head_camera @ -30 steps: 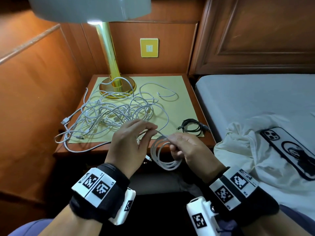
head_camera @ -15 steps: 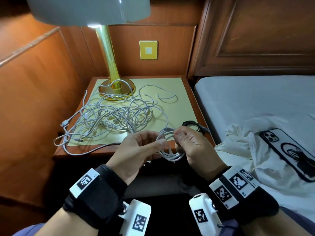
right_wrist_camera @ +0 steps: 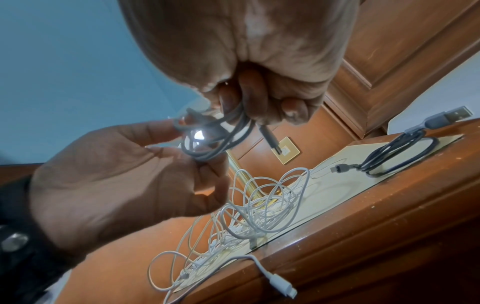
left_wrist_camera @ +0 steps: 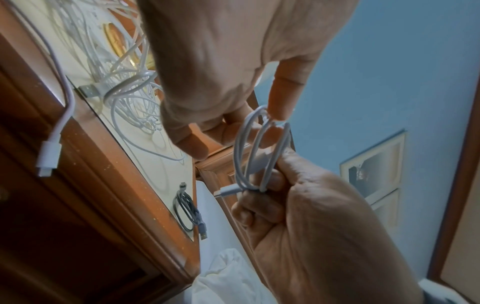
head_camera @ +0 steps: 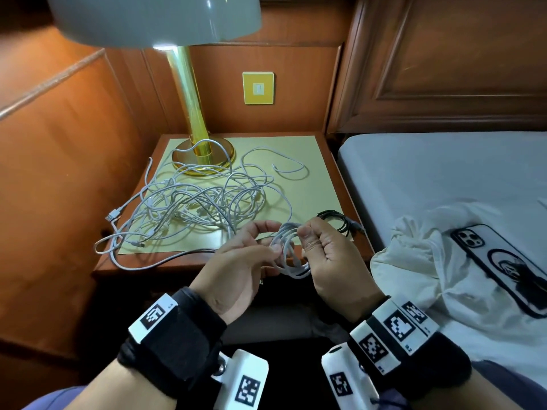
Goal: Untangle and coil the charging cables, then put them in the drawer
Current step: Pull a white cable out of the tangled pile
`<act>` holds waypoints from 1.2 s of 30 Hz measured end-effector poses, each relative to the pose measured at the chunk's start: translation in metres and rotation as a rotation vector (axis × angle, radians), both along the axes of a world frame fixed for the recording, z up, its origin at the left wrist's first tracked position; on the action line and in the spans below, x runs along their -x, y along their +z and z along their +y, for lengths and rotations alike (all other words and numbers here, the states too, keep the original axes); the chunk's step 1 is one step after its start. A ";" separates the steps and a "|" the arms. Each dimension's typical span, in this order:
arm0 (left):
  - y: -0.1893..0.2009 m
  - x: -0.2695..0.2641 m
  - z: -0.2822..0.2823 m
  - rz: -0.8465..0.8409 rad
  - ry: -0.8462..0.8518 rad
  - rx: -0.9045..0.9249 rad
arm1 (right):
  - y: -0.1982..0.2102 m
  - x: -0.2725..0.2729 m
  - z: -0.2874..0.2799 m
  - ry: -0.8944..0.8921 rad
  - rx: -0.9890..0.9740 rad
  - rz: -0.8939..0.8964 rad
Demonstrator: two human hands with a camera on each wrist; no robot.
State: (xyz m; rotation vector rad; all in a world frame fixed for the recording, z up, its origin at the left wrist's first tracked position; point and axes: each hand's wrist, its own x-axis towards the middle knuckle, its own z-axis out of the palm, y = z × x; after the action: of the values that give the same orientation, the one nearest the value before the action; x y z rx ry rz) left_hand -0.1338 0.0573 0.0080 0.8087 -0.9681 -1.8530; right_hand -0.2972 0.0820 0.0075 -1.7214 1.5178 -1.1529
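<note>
So I'm holding one small white coil (head_camera: 291, 253) out in front of the tabletop (head_camera: 331, 184) edge. My right hand (head_camera: 328, 255) is clenching round the bundled loops with the plug end poking out below the fingers, and my left hand (head_camera: 236, 261) is pinching the far side of the same coil, tidying the loops into shape. That one is looking pretty much wound.

Progress-wise, I'm reckoning early days. A black cable (head_camera: 337, 221) is already sitting coiled at the right front corner of the tabletop, so that's one done, plus the one I'm gripping. The big white tangle (head_camera: 195, 208) is sprawling across the yellow mat and round the lamp base (head_camera: 204, 156), with one lead drooping over the front edge. It's all waiting to be separated. Nothing is going in the drawer yet, and I'm not even seeing the drawer clearly from here.
</note>
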 end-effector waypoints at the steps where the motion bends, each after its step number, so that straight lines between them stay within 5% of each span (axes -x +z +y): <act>1: 0.001 -0.001 -0.001 0.030 -0.019 -0.006 | 0.000 -0.001 0.000 -0.004 0.013 0.016; 13: -0.001 0.008 -0.003 -0.112 -0.021 0.184 | -0.003 0.002 -0.005 -0.032 -0.062 -0.058; 24: -0.002 0.002 -0.003 0.001 0.006 0.041 | 0.002 0.003 -0.005 -0.013 -0.052 -0.117; 31: -0.006 0.006 -0.004 -0.214 0.122 0.268 | 0.002 0.006 -0.005 -0.063 -0.070 -0.137; 36: -0.007 0.006 -0.003 -0.278 0.139 0.242 | 0.003 0.006 -0.005 -0.074 -0.025 -0.093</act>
State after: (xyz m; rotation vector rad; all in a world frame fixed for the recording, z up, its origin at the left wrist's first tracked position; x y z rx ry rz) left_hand -0.1394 0.0539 0.0014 0.9734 -1.2493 -1.4949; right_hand -0.3034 0.0774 0.0107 -1.5846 1.5438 -1.2285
